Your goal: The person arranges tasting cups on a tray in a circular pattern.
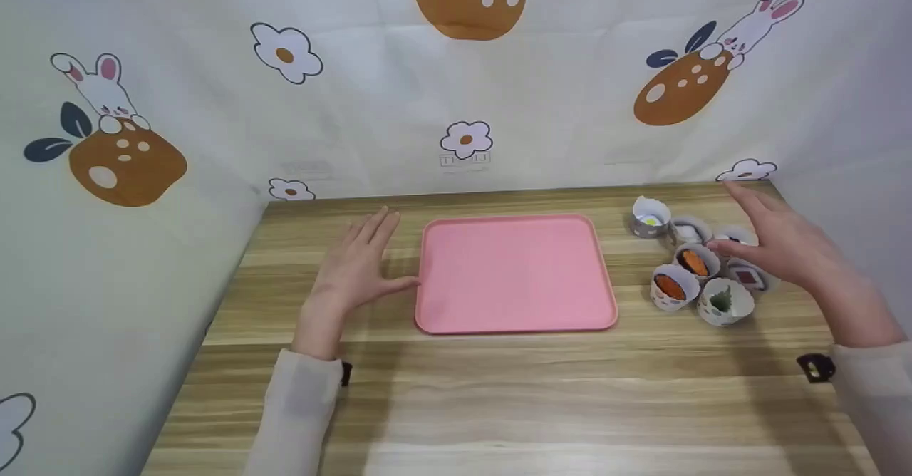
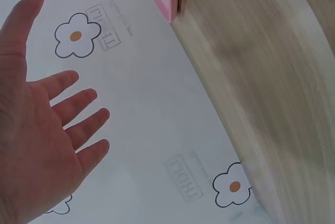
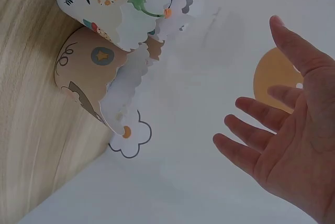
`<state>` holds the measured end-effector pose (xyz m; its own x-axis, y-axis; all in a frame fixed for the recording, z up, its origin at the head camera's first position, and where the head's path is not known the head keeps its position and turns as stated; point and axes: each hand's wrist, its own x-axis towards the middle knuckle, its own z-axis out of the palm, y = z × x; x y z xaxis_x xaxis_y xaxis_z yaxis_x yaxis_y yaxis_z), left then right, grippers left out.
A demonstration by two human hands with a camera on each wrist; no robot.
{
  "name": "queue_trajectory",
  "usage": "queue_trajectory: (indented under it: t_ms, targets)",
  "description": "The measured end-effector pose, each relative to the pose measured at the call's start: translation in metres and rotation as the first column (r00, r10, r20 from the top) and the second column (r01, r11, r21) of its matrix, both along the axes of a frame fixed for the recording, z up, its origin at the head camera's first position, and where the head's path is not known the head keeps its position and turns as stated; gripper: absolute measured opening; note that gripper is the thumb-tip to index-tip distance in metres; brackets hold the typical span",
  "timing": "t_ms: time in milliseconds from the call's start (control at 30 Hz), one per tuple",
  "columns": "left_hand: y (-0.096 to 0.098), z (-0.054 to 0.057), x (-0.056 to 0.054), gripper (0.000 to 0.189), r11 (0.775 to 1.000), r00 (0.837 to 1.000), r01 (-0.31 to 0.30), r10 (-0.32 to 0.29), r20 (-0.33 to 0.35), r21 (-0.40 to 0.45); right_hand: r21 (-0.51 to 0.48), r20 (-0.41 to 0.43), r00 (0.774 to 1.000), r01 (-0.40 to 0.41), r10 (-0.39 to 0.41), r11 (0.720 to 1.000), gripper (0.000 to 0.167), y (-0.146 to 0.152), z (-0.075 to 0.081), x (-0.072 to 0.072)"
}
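My left hand [image 1: 353,266] hovers left of the pink tray [image 1: 516,276], palm towards it, fingers extended and thumb spread near its left rim. In the left wrist view the same hand [image 2: 42,135] holds nothing. To the right, my right hand [image 1: 791,244] is raised beside a cluster of paper baking cups, fingers spread, partly hiding the cups behind it. Its palm also appears bare in the right wrist view. Two cups hold orange pieces [image 1: 695,262]; the front cup [image 1: 725,318] has a green leafy piece [image 1: 721,300]. A white and yellow piece [image 1: 650,221] lies in the rear cup.
Wood-grain tabletop [image 1: 499,405] extends in front of the tray. A pale cloth [image 1: 370,120] printed with rabbits and flowers stands along the back and sides of the table. A dark strap piece [image 1: 816,368] shows at the right wrist.
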<state>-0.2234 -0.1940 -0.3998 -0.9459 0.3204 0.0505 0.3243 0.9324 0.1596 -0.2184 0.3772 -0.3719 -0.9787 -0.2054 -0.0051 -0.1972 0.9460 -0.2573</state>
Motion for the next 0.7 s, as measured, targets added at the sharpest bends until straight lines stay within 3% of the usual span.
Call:
queue_trajectory:
  t_ms: [700]
  targets:
    - [0.009, -0.018, 0.006, 0.113, 0.998, 0.989, 0.061, -0.065, 0.134, 0.036, 0.009, 0.041, 0.999, 0.02, -0.021, 1.0, 0.104, 0.002, -0.002, 0.002]
